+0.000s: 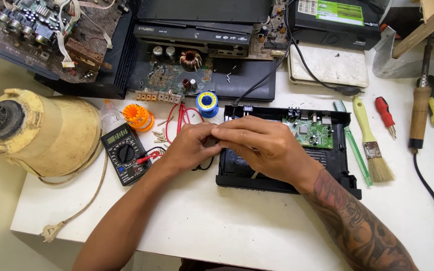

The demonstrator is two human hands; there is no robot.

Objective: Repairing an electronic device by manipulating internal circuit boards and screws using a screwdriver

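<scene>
Both hands meet at the left end of the opened black set-top box (337, 159), left hand (189, 148) and right hand (262, 148) pinching something too small to identify, with the green circuit board (313, 133) exposed, the multimeter (125, 153) beside them.

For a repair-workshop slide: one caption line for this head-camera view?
Left hand and right hand meet at the left edge of an opened black set-top box, beside a digital multimeter.
</scene>
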